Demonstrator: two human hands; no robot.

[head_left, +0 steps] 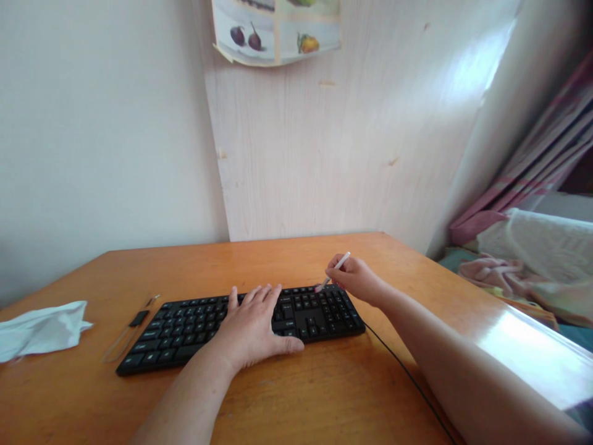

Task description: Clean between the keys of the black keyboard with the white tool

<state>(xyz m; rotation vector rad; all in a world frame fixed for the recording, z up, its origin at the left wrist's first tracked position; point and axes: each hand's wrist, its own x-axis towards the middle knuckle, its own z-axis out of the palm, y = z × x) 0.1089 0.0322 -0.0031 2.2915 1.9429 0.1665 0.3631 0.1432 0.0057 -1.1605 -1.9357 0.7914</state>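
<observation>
A black computer keyboard [185, 324] lies at a slant on the wooden table. Across its middle rests my left hand [252, 321], palm down with the fingers spread and the thumb by the near edge. My right hand [347, 272] is closed in a pinch around a small white-handled brush [341, 261]. The pinkish tip of the brush meets the keys near the keyboard's far edge, right of my left hand. Keys under my left hand are hidden.
A dark cable [407, 374] runs from the keyboard's right side toward the near edge. At left are a white tissue [44, 330] and a thin looped cord with a black piece [139, 318]. The wooden table [287, 402] meets a wall behind; cloths [537, 259] lie at right.
</observation>
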